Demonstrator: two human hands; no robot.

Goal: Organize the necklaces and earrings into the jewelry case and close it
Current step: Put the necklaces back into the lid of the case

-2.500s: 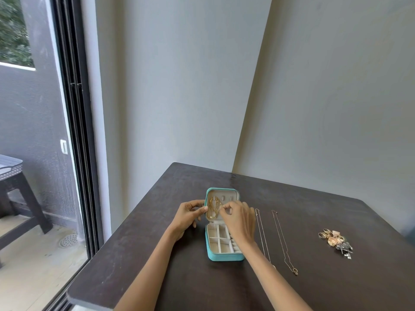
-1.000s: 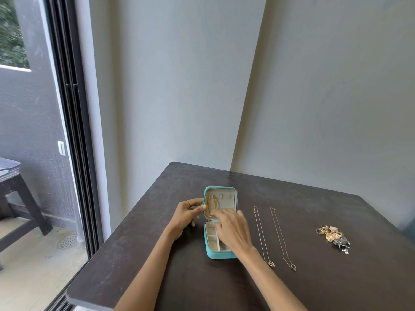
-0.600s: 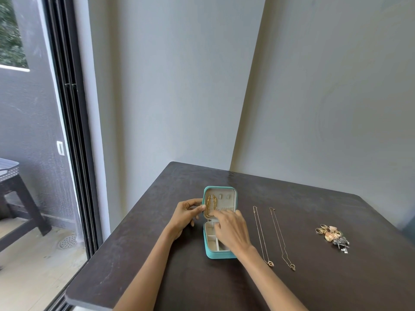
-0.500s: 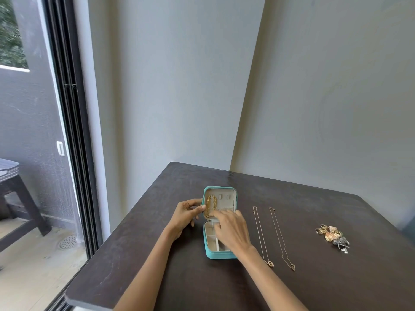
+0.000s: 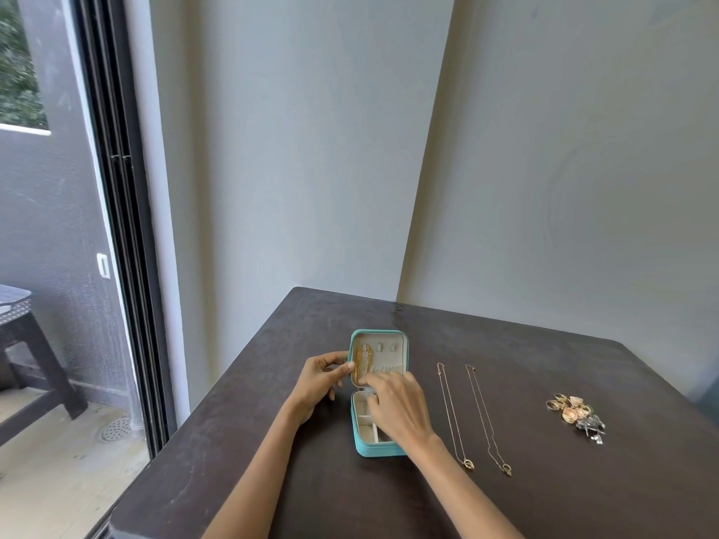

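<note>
Currently the teal case (image 5: pixel 374 447) stands open on the dark counter (image 5: pixel 544 499), lid (image 5: pixel 379 335) tilted up toward the wall, tray toward you. Your left hand (image 5: pixel 317 385) grips the lid's left edge, thumb tip on the rim and fingers curled behind it. Your right hand (image 5: pixel 397 402) reaches over the tray from the right; its fingertips (image 5: pixel 367 380) sit at the foot of the lid lining, right at the lower end of the gold necklace (image 5: pixel 362 357). You cannot tell from this view whether those fingers pinch the chain or only press on it. The gold necklace hangs down the left side of the lid lining, doubled into two strands. Two small pale tabs show beside it on the lining; too small to identify. The tray's divided compartments that are visible look pale; the rest are hidden under your right hand. To the right of the case, apart from it, two thin chains lie straight and side by side on the counter: left chain (image 5: pixel 453 416), right chain (image 5: pixel 488 420), each with a small pendant at the near end. Farther right, well apart, the earrings (image 5: pixel 576 414) lie in one heap, gold and silver pieces mixed.
</note>
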